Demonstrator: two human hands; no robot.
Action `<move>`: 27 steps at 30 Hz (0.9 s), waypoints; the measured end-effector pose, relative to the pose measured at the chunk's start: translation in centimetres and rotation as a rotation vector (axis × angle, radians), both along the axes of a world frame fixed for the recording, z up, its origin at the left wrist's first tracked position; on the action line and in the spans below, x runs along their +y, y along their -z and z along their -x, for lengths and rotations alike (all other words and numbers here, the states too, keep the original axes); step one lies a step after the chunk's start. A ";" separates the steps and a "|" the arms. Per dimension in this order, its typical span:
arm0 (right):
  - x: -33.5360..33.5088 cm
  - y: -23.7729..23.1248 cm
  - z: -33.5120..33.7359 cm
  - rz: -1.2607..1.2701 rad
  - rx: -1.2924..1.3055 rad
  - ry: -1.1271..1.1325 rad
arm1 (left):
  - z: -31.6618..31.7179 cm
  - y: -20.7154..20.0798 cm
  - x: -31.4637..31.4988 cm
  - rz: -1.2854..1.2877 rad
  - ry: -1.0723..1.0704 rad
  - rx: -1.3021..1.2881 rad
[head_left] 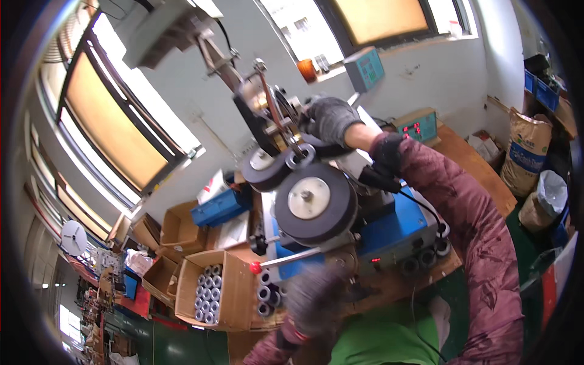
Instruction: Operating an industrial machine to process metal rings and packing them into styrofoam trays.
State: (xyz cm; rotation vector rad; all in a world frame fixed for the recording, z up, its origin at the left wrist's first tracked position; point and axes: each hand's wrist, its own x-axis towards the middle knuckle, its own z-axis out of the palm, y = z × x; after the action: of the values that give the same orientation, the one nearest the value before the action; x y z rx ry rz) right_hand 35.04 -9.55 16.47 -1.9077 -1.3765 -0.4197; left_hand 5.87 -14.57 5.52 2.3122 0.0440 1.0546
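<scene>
My right hand, in a dark grey glove, reaches to the upper part of a bench machine with black wheels. Its fingers curl in against the machine's metal head, and what they grip is hidden. Just below, a metal ring sits between the black wheels, the largest being the front wheel with a pale hub. My left hand, also gloved, is smeared by motion in front of the machine's blue base. Near it is a lever with a red knob; whether it holds anything cannot be made out.
A cardboard box holds several metal rings on end, left of my left hand. More dark rings stand beside it, and others at the base's right. Behind are a blue bin and display boxes. Sacks stand far right.
</scene>
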 end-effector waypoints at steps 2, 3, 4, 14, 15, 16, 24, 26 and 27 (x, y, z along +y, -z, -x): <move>-0.3 0.5 0.1 0.005 -0.072 0.021 | 0.4 3.7 -4.3 -0.394 0.116 0.168; -0.2 1.1 -0.3 -0.043 -0.208 0.007 | -0.2 5.1 -6.2 -0.299 0.296 0.142; 0.0 0.7 0.1 0.120 -0.222 0.147 | -1.4 7.4 -7.1 -0.259 0.305 0.227; 0.6 1.8 0.0 -0.051 -0.317 0.116 | -14.7 15.8 -6.3 -0.363 -0.114 0.309; 0.3 1.7 0.1 -0.011 -0.294 0.132 | -15.2 16.8 -6.4 -0.353 -0.112 0.337; -0.3 1.5 0.7 -0.013 -0.284 0.143 | -16.0 19.2 -6.8 -0.424 -0.179 0.238; 0.0 1.9 0.4 -0.020 -0.283 0.171 | -15.3 19.5 -5.9 -0.395 -0.077 0.132; 0.7 2.6 -0.6 -0.026 -0.271 0.174 | -14.9 17.8 -6.5 -0.399 -0.065 0.209; -1.4 2.3 -1.5 -0.028 -0.279 0.220 | -15.2 16.8 -7.7 -0.394 -0.002 0.269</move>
State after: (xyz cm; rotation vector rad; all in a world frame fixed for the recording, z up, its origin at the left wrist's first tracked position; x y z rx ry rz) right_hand 36.55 -10.97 14.22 -2.0426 -1.3275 -0.8355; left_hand 21.08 -22.31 -11.30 2.7988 -0.0622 0.7994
